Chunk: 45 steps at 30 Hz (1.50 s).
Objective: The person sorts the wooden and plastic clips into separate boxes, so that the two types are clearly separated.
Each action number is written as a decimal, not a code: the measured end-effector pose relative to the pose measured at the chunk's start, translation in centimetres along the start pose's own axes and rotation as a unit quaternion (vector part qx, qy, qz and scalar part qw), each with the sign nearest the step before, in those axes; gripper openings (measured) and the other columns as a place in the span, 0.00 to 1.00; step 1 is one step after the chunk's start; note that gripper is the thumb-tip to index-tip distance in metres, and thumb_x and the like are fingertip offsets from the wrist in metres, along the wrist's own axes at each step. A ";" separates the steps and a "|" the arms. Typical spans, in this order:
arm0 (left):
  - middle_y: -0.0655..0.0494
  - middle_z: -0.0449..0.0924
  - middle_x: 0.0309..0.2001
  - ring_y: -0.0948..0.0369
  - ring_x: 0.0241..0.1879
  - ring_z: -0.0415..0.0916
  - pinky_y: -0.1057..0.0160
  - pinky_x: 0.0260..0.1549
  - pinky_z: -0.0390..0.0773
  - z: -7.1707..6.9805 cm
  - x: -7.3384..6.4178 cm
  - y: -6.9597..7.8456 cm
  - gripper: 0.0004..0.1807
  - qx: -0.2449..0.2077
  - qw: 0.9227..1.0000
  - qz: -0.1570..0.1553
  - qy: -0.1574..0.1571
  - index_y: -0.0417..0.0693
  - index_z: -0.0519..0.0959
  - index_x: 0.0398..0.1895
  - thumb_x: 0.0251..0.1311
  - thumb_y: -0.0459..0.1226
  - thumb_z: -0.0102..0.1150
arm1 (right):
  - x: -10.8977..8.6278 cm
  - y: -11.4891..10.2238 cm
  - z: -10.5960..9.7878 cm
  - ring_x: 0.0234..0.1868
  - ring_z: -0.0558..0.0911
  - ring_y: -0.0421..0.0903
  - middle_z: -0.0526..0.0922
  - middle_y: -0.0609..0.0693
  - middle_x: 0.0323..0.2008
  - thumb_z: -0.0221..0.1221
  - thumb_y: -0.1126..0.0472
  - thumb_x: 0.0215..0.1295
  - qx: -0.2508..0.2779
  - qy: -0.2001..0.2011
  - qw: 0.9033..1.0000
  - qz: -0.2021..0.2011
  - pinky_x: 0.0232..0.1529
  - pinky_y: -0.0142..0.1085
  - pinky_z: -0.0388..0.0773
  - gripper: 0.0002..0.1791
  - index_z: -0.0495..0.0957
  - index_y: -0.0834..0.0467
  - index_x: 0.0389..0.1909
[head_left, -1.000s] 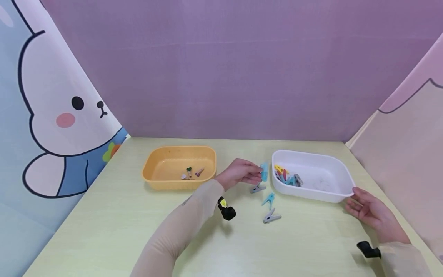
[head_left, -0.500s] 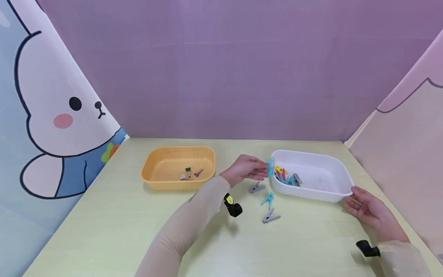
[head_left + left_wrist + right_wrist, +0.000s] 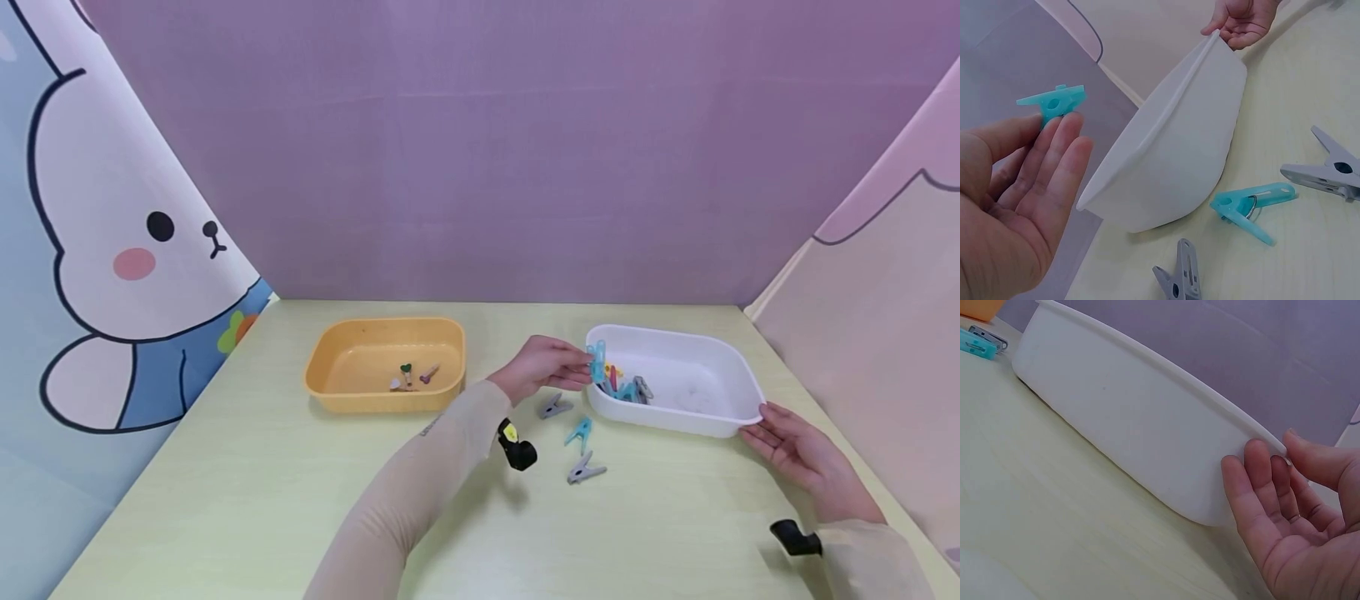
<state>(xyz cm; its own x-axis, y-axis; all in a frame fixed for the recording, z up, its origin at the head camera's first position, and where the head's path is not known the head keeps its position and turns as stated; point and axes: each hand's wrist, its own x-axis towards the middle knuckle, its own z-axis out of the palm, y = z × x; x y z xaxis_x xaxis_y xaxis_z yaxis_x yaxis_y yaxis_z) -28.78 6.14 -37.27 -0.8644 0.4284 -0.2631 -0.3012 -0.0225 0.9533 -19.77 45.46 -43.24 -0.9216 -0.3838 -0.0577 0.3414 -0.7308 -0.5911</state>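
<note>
A turquoise clothespin (image 3: 1054, 101) is pinched between the thumb and fingers of my left hand (image 3: 546, 365), at the left rim of the white basin (image 3: 697, 417). My right hand (image 3: 806, 454) grips the basin's near right corner, thumb on the rim and fingers against the outer wall, as the right wrist view shows. Inside the basin's left end lies a small heap of yellow, red, blue and grey clothespins (image 3: 636, 390). Outside it on the table are a grey clothespin (image 3: 555, 407), a turquoise clothespin (image 3: 580, 433) and another grey clothespin (image 3: 585, 469).
An orange basin (image 3: 386, 402) stands on the left of the table (image 3: 247, 467), with several small clips (image 3: 407, 373) in it. A purple backdrop (image 3: 480, 167) rises behind the table, and printed cloth panels flank both sides.
My left hand has carried the turquoise clothespin to the right, from beside the white basin to its left rim. My right hand keeps its hold on the corner.
</note>
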 end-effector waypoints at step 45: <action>0.50 0.86 0.27 0.55 0.29 0.86 0.62 0.30 0.86 4.3 3.6 1.5 0.06 -0.007 0.995 0.012 0.098 0.40 0.85 0.34 0.60 0.35 0.69 | 0.1 -0.4 0.6 0.46 0.85 0.57 0.83 0.64 0.42 0.40 0.70 0.79 -0.010 0.033 0.999 -0.004 0.54 0.50 0.81 0.17 0.80 0.67 0.44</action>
<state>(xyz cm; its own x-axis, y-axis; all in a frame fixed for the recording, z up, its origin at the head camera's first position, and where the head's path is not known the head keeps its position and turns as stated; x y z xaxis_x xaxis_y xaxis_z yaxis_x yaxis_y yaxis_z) -30.62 11.58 -36.13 -0.9328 0.2431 -0.2662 -0.2848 -0.0442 0.9576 -19.86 45.36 -42.50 -0.9346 -0.3398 -0.1049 0.3307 -0.7221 -0.6076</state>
